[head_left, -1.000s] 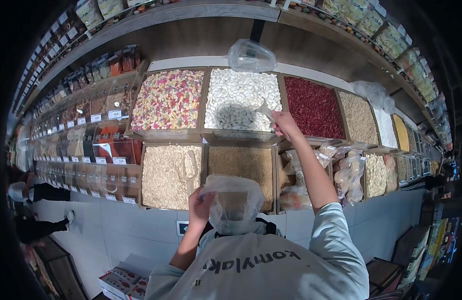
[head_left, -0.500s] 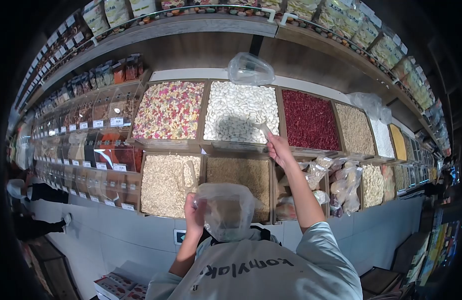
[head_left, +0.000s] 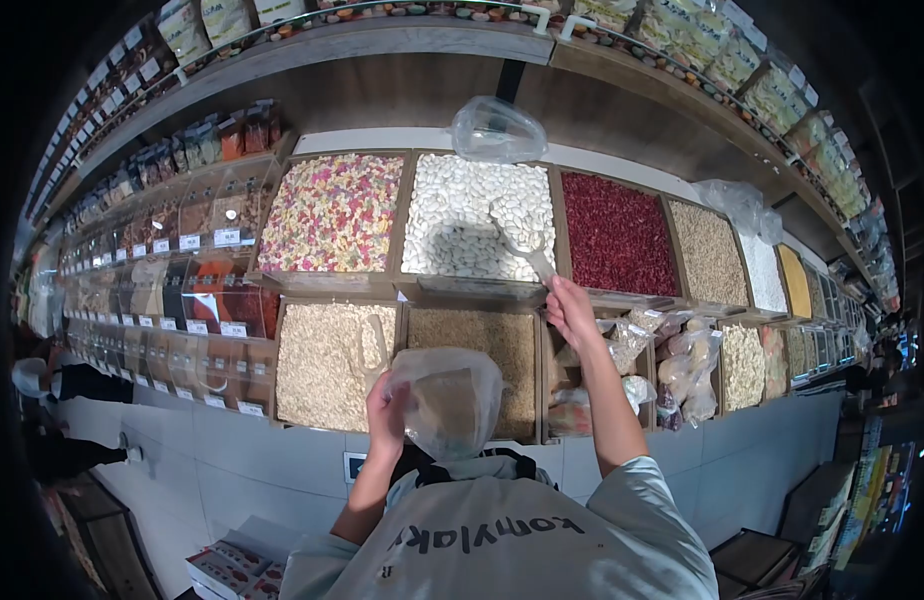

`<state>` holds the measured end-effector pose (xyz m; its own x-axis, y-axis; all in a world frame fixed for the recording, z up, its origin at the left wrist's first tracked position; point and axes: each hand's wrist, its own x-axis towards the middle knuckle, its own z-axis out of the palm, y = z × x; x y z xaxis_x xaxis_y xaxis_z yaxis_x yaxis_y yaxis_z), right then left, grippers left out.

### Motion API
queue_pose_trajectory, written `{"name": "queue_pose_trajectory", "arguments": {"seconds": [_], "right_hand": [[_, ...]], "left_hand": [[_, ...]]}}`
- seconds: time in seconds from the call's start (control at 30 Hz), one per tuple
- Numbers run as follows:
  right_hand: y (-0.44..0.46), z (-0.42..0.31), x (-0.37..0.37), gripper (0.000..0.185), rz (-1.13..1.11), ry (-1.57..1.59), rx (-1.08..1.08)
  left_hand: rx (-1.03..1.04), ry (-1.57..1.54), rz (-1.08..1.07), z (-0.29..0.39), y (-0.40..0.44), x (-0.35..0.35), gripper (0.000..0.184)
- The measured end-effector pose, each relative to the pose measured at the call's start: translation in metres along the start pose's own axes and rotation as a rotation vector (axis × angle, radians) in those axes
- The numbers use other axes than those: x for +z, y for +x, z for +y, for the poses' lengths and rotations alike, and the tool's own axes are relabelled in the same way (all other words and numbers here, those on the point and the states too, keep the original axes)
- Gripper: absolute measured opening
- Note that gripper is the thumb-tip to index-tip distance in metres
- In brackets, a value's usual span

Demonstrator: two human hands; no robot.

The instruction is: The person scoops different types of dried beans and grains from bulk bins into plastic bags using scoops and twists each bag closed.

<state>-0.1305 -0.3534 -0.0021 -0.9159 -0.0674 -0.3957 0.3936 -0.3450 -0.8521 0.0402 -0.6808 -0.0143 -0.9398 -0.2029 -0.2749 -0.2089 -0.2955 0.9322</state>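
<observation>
My right hand [head_left: 572, 308] is closed around the handle of a pale scoop [head_left: 538, 264]. The scoop's head lies over the bin of large white beans [head_left: 452, 190], among or just above them; how many beans it holds I cannot tell. Lower and to the left, my left hand [head_left: 386, 412] grips the edge of a clear plastic bag [head_left: 450, 400]. The bag hangs in front of my chest, its mouth spread, and no beans show inside it. Behind the bag is a bin of brown grain [head_left: 472, 330].
Oat flakes [head_left: 317, 365] with another scoop [head_left: 372, 343] fill the lower left bin. Dark red beans [head_left: 617, 235] and colourful pieces [head_left: 332, 215] flank the white beans. Filled bags [head_left: 690, 370] lie lower right. A wooden shelf [head_left: 382, 42] overhangs the bins.
My right hand has shifted slightly down and right, drawing the scoop's handle back; the scoop's head now shows more clearly among the white beans. My left hand still holds the bag.
</observation>
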Motion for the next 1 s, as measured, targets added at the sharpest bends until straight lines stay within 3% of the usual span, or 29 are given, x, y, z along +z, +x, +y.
{"name": "queue_pose_trajectory", "arguments": {"seconds": [0.43,0.7,1.0], "right_hand": [[-0.011,-0.005,0.002,0.022,-0.043,-0.007,0.014],[-0.024,-0.01,0.008,0.022,-0.043,-0.032,0.008],[-0.084,-0.026,0.013,0.021,-0.137,-0.037,0.021]], "left_hand": [[-0.09,-0.174,-0.085,-0.012,-0.003,0.0,0.015],[-0.152,-0.201,-0.032,-0.008,-0.004,0.0,0.014],[-0.249,-0.408,-0.009,-0.013,0.015,0.008,0.018]]}}
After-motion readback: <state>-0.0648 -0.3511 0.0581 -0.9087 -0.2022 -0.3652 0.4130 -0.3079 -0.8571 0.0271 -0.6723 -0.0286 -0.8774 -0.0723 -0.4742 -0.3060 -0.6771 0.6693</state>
